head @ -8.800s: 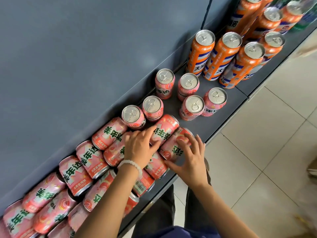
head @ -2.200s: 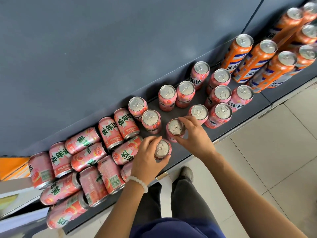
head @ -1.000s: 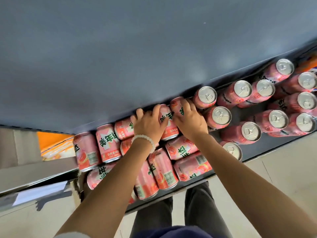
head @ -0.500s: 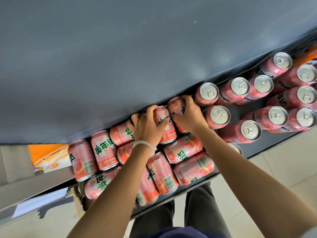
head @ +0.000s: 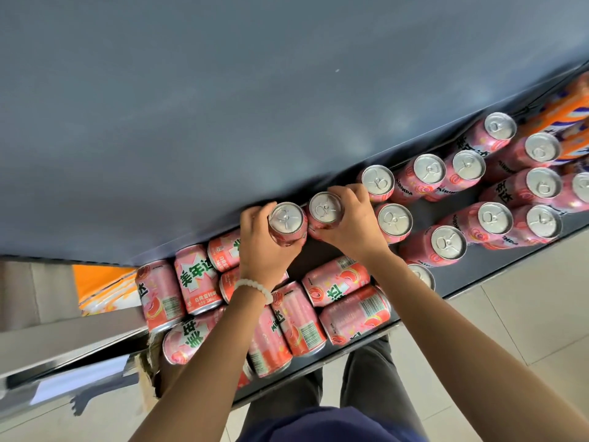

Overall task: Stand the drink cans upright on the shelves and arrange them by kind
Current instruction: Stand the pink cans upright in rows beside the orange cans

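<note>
On the dark shelf [head: 484,272] my left hand [head: 264,250] grips an upright pink can [head: 286,222], its silver top facing me. My right hand [head: 350,221] grips a second upright pink can [head: 325,209] right beside it, the two cans touching. Several pink cans [head: 447,243] stand upright to the right. Several more pink cans [head: 344,283] lie on their sides at the front left, partly under my left forearm. Orange cans [head: 567,116] show at the far right edge.
A grey shelf board [head: 223,106] overhangs the back of the shelf closely above the cans. An orange package [head: 102,288] lies left of the shelf end. A tiled floor [head: 526,330] runs below the front edge, with my legs under it.
Both hands took hold of lying pink cans at the back and turned them upright; their silver tops now face up, side by side.
</note>
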